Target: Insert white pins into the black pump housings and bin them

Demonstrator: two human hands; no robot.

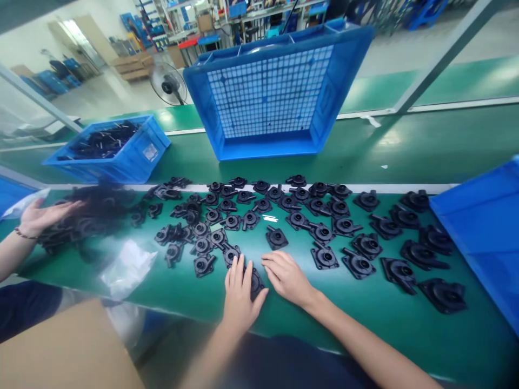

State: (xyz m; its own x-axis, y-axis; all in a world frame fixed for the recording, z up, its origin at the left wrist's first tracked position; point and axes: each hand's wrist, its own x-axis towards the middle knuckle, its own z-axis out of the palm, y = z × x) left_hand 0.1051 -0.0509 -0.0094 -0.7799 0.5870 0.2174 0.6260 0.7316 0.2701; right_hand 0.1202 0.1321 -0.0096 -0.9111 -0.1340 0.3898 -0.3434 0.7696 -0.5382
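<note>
My left hand (239,294) lies over a black plastic pump housing (256,283) near the front of the green table, its thumb on one side and fingers on the other. Just to the right, my right hand (288,276) has its fingers bent and pressed together, pointing left; anything between its fingertips is hidden. Another pump housing (276,237) sits just beyond the right fingertips, with a square base and a side spout. Several small white strips (270,218) lie behind it. Many similar housings (322,232) are spread on both sides of my hands.
An empty blue crate (267,148) stands tilted at the back. A blue bin (150,154) of dark parts is at back left, another blue crate (478,216) at right. A co-worker's hand (44,216) is by a blurred heap of black parts. A plastic bag (127,267) lies front left.
</note>
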